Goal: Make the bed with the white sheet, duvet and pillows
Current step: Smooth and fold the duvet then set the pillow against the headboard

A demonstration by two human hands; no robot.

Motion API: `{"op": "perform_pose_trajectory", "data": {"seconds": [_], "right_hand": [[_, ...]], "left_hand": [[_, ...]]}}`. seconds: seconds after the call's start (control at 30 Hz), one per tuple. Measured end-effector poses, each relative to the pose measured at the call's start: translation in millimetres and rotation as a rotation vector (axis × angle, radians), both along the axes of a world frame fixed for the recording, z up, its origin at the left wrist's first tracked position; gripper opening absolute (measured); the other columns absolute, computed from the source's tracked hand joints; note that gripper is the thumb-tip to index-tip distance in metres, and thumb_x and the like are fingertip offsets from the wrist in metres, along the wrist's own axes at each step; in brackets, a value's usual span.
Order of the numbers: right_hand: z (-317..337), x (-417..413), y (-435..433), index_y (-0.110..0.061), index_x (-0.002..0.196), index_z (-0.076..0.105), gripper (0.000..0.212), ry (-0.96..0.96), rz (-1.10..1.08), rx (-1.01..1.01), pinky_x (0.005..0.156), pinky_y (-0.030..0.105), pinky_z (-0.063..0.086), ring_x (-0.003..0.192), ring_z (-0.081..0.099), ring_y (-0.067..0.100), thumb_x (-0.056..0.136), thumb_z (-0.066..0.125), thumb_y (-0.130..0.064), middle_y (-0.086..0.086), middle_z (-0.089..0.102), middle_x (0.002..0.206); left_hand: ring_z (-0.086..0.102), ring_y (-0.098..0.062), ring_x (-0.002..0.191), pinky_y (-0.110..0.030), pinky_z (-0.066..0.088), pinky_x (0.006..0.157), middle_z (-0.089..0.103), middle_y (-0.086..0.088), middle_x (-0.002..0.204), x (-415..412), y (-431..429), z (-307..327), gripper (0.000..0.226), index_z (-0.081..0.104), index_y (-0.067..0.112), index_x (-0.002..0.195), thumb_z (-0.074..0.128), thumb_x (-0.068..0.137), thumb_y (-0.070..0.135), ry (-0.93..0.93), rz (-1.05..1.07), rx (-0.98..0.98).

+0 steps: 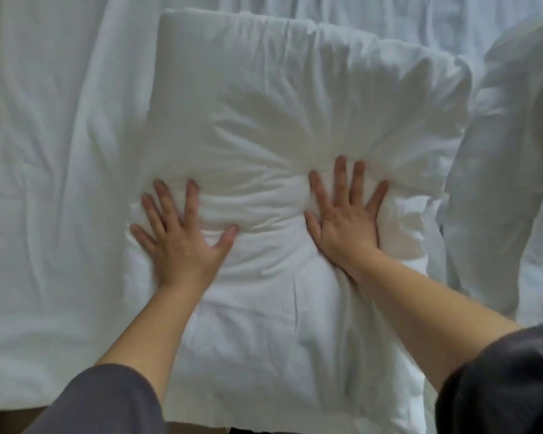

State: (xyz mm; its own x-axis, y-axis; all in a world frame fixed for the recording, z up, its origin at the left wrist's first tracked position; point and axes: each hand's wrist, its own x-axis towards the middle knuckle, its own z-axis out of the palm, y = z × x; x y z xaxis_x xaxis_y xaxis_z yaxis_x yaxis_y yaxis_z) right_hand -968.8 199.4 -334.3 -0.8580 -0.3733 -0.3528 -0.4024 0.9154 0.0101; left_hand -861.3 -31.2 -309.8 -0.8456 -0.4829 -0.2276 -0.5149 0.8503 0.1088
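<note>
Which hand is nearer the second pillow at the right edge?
Right. The right hand presses flat on the middle pillow, on the side next to the second pillow; the left hand presses its opposite side, farther off.

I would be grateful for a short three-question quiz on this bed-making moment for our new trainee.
1. True or false: the left hand and the right hand both press flat, fingers spread, on the pillow.
2. Multiple choice: where does the second pillow lie? A) to the right of the pressed one. B) to its left. C) stacked on top of it.
3. Short answer: what colour are the person's sleeves?

Key: 1 true; 2 A; 3 dark grey.
</note>
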Motion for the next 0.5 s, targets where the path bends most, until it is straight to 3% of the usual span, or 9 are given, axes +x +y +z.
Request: {"op": "perform_pose_trajectory", "data": {"seconds": [0.07, 0.13, 0.2, 0.27, 0.33, 0.37, 0.43, 0.5], "right_hand": [[12.6, 6.5, 5.0, -0.033, 0.155, -0.001, 0.073, -0.015, -0.011, 0.004, 0.106, 0.068, -0.015, 0.147, -0.015, 0.04, 0.089, 0.015, -0.058, 0.013, -0.015, 0.162], [32.4, 14.5, 10.0, -0.035, 0.155, -0.003, 0.07, -0.037, -0.085, -0.033, 0.109, 0.067, -0.011, 0.148, -0.017, 0.036, 0.093, 0.023, -0.054, 0.01, -0.019, 0.162], [51.8, 18.8, 7.4, -0.036, 0.155, -0.005, 0.072, -0.096, -0.245, -0.082, 0.112, 0.067, -0.005, 0.148, -0.017, 0.031, 0.095, 0.034, -0.049, 0.008, -0.022, 0.161], [67.9, 19.7, -5.8, -0.036, 0.155, -0.006, 0.075, -0.175, -0.436, -0.154, 0.114, 0.067, -0.001, 0.149, -0.016, 0.03, 0.096, 0.038, -0.049, 0.007, -0.021, 0.161], [80.4, 16.9, -20.3, -0.037, 0.154, -0.004, 0.073, -0.283, -0.584, -0.26, 0.113, 0.066, 0.001, 0.15, -0.01, 0.029, 0.097, 0.038, -0.051, 0.006, -0.014, 0.163], [90.0, 14.1, -26.3, -0.036, 0.155, -0.001, 0.07, -0.341, -0.642, -0.352, 0.114, 0.064, 0.002, 0.15, -0.007, 0.028, 0.098, 0.037, -0.052, 0.006, -0.009, 0.164], [117.1, 8.1, -32.4, -0.028, 0.156, 0.009, 0.064, -0.453, -0.735, -0.641, 0.12, 0.052, 0.005, 0.151, 0.002, 0.023, 0.101, 0.034, -0.05, 0.007, 0.004, 0.164], [145.6, 2.9, -31.2, -0.019, 0.156, 0.018, 0.059, -0.577, -0.797, -0.915, 0.119, 0.029, 0.007, 0.15, 0.012, 0.016, 0.104, 0.031, -0.045, 0.001, 0.016, 0.162]], "left_hand": [[0.015, -0.039, 0.145, -0.064, 0.018, 0.109, 0.006, -0.014, 0.162, -6.4, -12.8, 13.0, 0.099, 0.007, 0.029, 0.153, 0.05, 0.076, 0.075, 0.042, 0.17, 0.108], [0.031, -0.036, 0.14, -0.052, 0.026, 0.112, 0.022, -0.014, 0.158, -13.9, -43.4, 24.1, 0.107, 0.007, 0.021, 0.154, 0.061, 0.075, 0.069, 0.049, 0.524, 0.362], [0.047, -0.032, 0.13, -0.041, 0.037, 0.108, 0.041, -0.014, 0.148, -23.6, -69.7, 44.4, 0.108, 0.026, 0.01, 0.149, 0.07, 0.07, 0.068, -0.02, 0.809, 0.686], [0.067, -0.025, 0.097, -0.036, 0.053, 0.084, 0.067, -0.013, 0.113, -31.2, -80.2, 67.9, 0.071, 0.056, 0.008, 0.123, 0.074, 0.074, 0.056, -0.099, 0.824, 0.942], [0.069, -0.016, 0.06, -0.027, 0.053, 0.057, 0.071, -0.008, 0.08, -37.1, -71.4, 95.8, 0.028, 0.065, 0.011, 0.093, 0.072, 0.082, 0.036, -0.071, 0.753, 1.08], [0.067, -0.012, 0.052, -0.024, 0.052, 0.052, 0.07, -0.007, 0.078, -40.1, -63.8, 111.2, 0.023, 0.065, 0.012, 0.087, 0.075, 0.079, 0.03, -0.041, 0.705, 1.107], [0.066, -0.009, 0.053, -0.021, 0.052, 0.05, 0.071, -0.005, 0.078, -42.3, -47.0, 147.5, 0.029, 0.066, 0.011, 0.084, 0.077, 0.063, 0.026, 0.035, 0.606, 1.157], [0.069, -0.011, 0.061, -0.018, 0.054, 0.053, 0.074, -0.001, 0.075, -43.5, -22.8, 192.5, 0.032, 0.068, 0.009, 0.085, 0.071, 0.058, 0.026, 0.078, 0.476, 1.206]]}}
